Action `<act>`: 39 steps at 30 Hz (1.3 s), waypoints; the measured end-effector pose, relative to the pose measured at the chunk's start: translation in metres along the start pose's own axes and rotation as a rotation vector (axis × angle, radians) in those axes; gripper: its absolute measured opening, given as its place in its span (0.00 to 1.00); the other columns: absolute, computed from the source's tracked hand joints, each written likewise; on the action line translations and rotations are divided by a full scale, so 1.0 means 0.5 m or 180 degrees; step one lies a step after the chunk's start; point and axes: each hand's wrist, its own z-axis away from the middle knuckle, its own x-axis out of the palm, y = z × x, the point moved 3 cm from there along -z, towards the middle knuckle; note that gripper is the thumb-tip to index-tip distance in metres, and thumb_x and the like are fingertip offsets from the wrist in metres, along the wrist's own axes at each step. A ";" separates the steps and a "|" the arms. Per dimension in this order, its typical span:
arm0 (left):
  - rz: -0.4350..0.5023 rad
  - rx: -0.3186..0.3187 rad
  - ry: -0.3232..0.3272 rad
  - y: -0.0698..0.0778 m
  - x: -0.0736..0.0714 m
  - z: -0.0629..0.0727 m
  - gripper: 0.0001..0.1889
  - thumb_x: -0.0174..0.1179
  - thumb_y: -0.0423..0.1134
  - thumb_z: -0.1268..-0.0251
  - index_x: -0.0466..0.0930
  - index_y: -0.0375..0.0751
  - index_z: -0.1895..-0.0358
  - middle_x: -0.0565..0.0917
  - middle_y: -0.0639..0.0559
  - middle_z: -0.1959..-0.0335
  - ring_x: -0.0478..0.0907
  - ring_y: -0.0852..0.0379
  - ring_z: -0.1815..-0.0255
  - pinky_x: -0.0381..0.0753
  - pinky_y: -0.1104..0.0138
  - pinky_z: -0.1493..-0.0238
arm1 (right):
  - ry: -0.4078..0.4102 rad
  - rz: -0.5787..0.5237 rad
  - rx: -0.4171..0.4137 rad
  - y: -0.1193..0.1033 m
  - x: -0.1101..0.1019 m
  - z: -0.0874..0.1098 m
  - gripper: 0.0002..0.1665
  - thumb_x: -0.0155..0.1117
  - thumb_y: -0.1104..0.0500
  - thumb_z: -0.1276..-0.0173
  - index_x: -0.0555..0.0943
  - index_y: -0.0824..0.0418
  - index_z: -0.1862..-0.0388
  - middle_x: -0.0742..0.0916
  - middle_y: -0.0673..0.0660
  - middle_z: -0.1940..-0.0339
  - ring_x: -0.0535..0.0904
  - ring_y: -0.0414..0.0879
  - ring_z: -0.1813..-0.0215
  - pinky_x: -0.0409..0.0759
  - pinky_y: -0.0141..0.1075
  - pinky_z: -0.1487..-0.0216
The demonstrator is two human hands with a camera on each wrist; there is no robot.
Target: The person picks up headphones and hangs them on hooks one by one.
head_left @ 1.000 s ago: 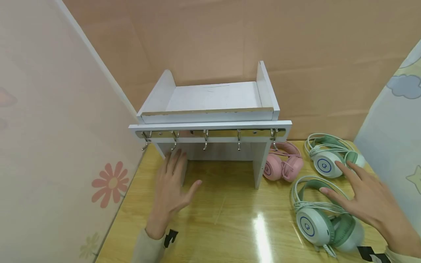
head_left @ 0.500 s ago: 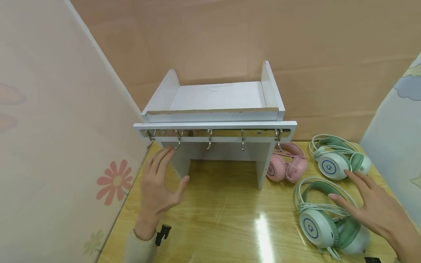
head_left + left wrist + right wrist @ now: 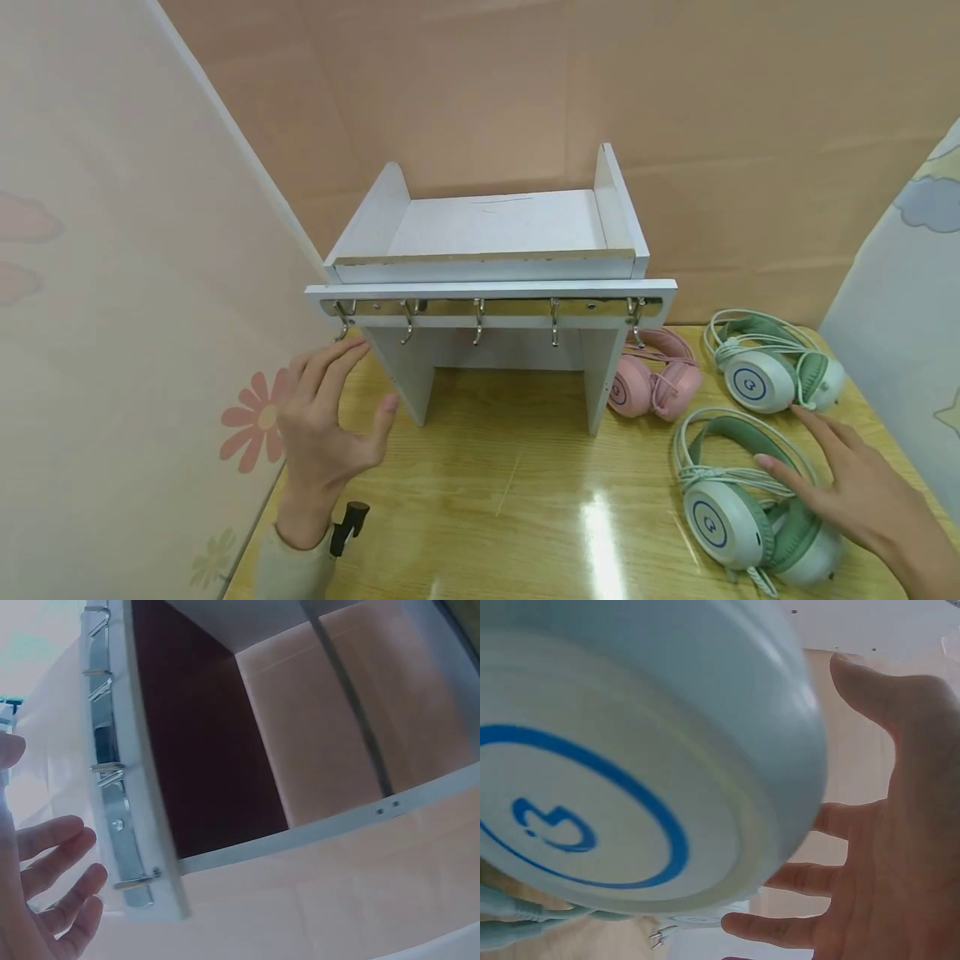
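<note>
My left hand [image 3: 322, 425] hovers with spread, slightly bent fingers in front of the left end of a white shelf [image 3: 487, 271]. A metal strip of several hooks [image 3: 478, 321] runs along the shelf's front board; in the left wrist view my fingers are beside that hook strip [image 3: 120, 817], holding nothing. On the right, my right hand [image 3: 862, 492] is over the nearer green-and-white headphones [image 3: 723, 517], fingers extended and thumb apart. In the right wrist view a white ear cup [image 3: 630, 772] with a blue ring fills the left, the fingers partly behind it.
Pink headphones [image 3: 652, 383] lie beside the shelf's right leg. A second green-and-white pair [image 3: 757, 375] lies behind the nearer one, cables bundled. The wooden table [image 3: 480, 500] meets a flower-printed left panel [image 3: 135, 333] and a cloud-printed right panel [image 3: 915, 333].
My left hand has moved left, from under the hooks to outside the shelf's left leg. My right hand has shifted slightly right and down. The headphones stay put; the head view has shifted a little.
</note>
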 end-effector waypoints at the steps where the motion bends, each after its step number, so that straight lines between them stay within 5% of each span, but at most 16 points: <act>1: 0.0033 0.0008 0.0065 0.002 -0.002 -0.007 0.33 0.59 0.62 0.29 0.89 0.29 0.51 0.91 0.36 0.53 0.82 0.33 0.58 0.78 0.52 0.59 | -0.0028 -0.0015 0.0011 0.003 0.001 -0.001 0.59 0.65 0.35 0.24 0.51 0.67 0.13 0.64 0.89 0.28 0.65 0.91 0.37 0.66 0.86 0.52; 8: 0.0161 0.0127 0.0466 0.014 -0.013 -0.059 0.31 0.60 0.60 0.31 0.89 0.28 0.56 0.90 0.34 0.58 0.78 0.30 0.61 0.73 0.51 0.59 | -0.0131 -0.0345 0.0006 0.032 0.021 -0.008 0.51 0.57 0.40 0.18 0.51 0.69 0.13 0.64 0.91 0.29 0.66 0.92 0.38 0.68 0.84 0.52; 19: 0.0195 0.0191 0.0574 0.004 -0.010 -0.113 0.31 0.60 0.61 0.34 0.89 0.31 0.54 0.90 0.37 0.55 0.79 0.31 0.53 0.73 0.52 0.46 | -0.0407 -0.0527 0.0128 0.061 0.046 -0.014 0.51 0.50 0.39 0.15 0.51 0.79 0.17 0.65 0.92 0.28 0.75 0.90 0.43 0.76 0.78 0.53; 25: 0.0367 0.0133 0.0195 -0.020 -0.005 -0.131 0.34 0.60 0.62 0.31 0.87 0.30 0.45 0.88 0.35 0.45 0.81 0.33 0.39 0.74 0.54 0.31 | -0.0709 -0.0664 0.0362 0.072 0.062 -0.007 0.54 0.44 0.36 0.14 0.47 0.81 0.18 0.64 0.93 0.30 0.78 0.89 0.45 0.81 0.74 0.51; 34: 0.0550 0.0077 -0.0901 -0.107 0.015 -0.137 0.36 0.56 0.62 0.23 0.79 0.33 0.29 0.80 0.38 0.28 0.72 0.38 0.22 0.67 0.51 0.18 | -0.0999 -0.0676 0.0695 0.088 0.080 0.010 0.60 0.47 0.31 0.17 0.46 0.84 0.19 0.64 0.94 0.30 0.80 0.87 0.45 0.84 0.68 0.53; 39: 0.0661 0.0143 -0.1046 -0.142 0.023 -0.130 0.35 0.56 0.60 0.21 0.78 0.33 0.28 0.80 0.39 0.27 0.72 0.39 0.21 0.67 0.57 0.17 | -0.1244 -0.0672 0.0854 0.094 0.081 0.018 0.62 0.45 0.28 0.18 0.46 0.84 0.20 0.64 0.93 0.30 0.73 0.90 0.38 0.82 0.70 0.50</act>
